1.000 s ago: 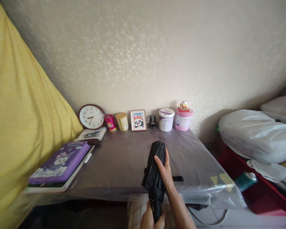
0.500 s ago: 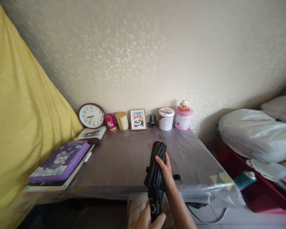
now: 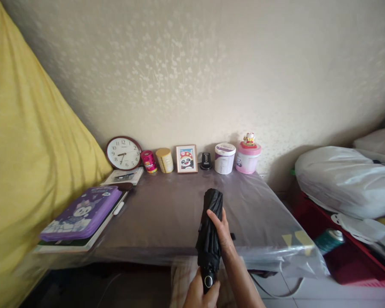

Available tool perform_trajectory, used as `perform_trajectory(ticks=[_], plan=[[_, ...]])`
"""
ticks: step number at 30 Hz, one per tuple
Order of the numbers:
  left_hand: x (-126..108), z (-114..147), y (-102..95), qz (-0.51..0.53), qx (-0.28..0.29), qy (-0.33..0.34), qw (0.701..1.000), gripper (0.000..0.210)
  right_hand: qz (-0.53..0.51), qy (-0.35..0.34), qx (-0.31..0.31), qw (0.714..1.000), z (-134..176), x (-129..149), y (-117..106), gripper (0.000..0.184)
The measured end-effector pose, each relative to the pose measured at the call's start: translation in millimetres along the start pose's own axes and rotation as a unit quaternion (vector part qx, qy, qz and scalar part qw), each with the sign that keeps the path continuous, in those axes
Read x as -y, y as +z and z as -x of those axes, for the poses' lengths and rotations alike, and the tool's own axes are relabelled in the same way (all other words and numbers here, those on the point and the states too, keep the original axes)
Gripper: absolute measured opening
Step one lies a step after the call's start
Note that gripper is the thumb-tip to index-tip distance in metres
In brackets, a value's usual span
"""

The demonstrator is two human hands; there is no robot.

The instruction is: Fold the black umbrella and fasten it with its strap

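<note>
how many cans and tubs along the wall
4: a magenta cylindrical can and yellow round can left of the framed panda picture; a white-and-purple tub and pink-and-white tub to its right.

Black umbrella (image 3: 209, 250), yellow curtain (image 3: 28, 141), purple case (image 3: 81, 214)

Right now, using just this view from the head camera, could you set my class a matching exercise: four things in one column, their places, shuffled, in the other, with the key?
Column one
1. Left hand
2. Cat figurine
3. Right hand
4. Clock

Column two
A. On the black folded canopy of the umbrella
B. At the left end of the row along the wall
C. Around the umbrella's handle
D. On top of the pink-lidded tub

Right pairs: 1-C, 2-D, 3-A, 4-B
</note>
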State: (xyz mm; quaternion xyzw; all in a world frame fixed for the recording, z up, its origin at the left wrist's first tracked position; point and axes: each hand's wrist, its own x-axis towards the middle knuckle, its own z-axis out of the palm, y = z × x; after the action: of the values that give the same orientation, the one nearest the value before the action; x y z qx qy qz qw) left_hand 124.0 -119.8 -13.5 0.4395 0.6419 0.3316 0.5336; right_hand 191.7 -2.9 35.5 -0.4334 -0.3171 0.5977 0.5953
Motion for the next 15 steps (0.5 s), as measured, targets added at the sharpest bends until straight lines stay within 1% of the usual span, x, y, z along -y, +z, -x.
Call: perform_trajectory(ticks=[3,5,8,9,10,12,13,14,15], plan=[[8,-7,-4.2,-0.071,-0.036,0.074,0.994,0.041,0.012,-0.008,-0.007,1.0,0,-2,1,0.073],[14,-12,-6.8,-0.112,-0.064,0.11,0.986,0.041,0.02,-0.011,-0.012,1.0,1,-3,2,0.075],[21,-18,-9.4,-0.153,-0.098,0.111,0.977,0.047,0.024,-0.001,-0.003,1.0,0,-6,2,0.074],[22,-18,-9.8,-0.147,-0.095,0.108,0.979,0.048,0.022,0.003,0.0,1.0,-1,-7,1,0.073],[22,-18,-10.1,-0.124,-0.073,0.101,0.984,0.049,0.017,0.006,0.004,1.0,-2,-8,-1,0.072],[20,-17,-10.5,-0.046,0.007,0.075,0.996,0.045,0.003,0.016,0.014,1.0,-5,-11,-5,0.069],[18,-16,-10.8,-0.006,0.048,0.058,0.997,0.041,-0.005,0.022,0.018,1.0,-7,-12,-6,0.066],[17,-14,-11.2,0.023,0.078,0.042,0.996,0.037,-0.013,0.026,0.02,0.999,-8,-13,-8,0.064],[15,-13,-12.0,0.039,0.092,0.029,0.995,0.034,-0.017,0.026,0.02,0.999,-9,-13,-9,0.061]])
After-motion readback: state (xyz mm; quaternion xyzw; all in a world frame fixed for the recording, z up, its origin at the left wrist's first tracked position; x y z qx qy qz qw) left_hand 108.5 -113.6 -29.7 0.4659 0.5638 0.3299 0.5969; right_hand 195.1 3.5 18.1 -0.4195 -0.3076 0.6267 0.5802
